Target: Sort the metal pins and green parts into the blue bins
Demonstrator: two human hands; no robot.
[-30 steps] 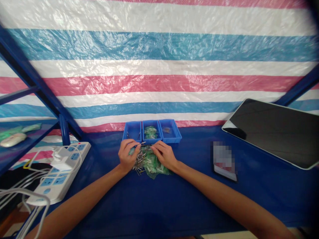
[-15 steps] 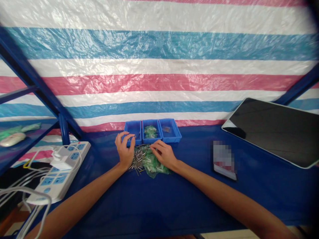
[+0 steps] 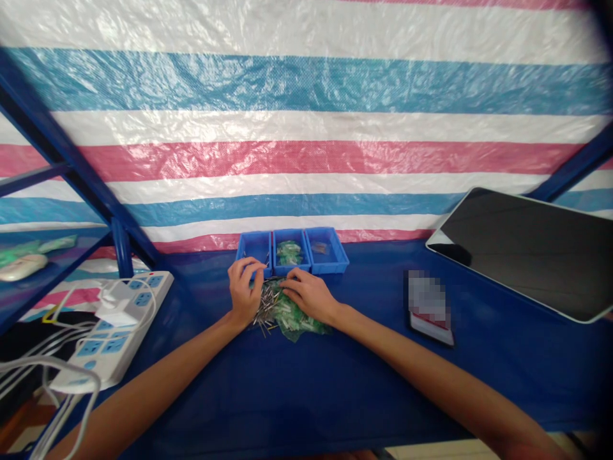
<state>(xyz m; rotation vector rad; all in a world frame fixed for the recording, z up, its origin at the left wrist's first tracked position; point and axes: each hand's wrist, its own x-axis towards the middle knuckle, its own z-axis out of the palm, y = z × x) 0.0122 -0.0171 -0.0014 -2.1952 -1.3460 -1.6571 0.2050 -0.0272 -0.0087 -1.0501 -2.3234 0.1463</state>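
Note:
A heap of small metal pins and green plastic parts [image 3: 280, 312] lies on the blue table [image 3: 306, 390]. My left hand [image 3: 245, 291] sits at the heap's left edge, fingers curled in a pinch near the left blue bin [image 3: 254, 246]; what it pinches is too small to name. My right hand [image 3: 311, 295] rests on the heap's right side, fingers bent onto the parts. Behind stand the middle bin [image 3: 289, 250] with green parts and the right bin [image 3: 327, 249].
A tablet [image 3: 524, 252] leans at the right. A phone [image 3: 430, 311] lies right of my right arm. A white power strip [image 3: 115, 326] with cables sits at the left by a blue shelf post [image 3: 123, 252]. A striped tarp forms the back wall.
My left hand reached toward the left bin half a second ago, then drew back right to the heap's edge. My right hand has shifted slightly left over the heap.

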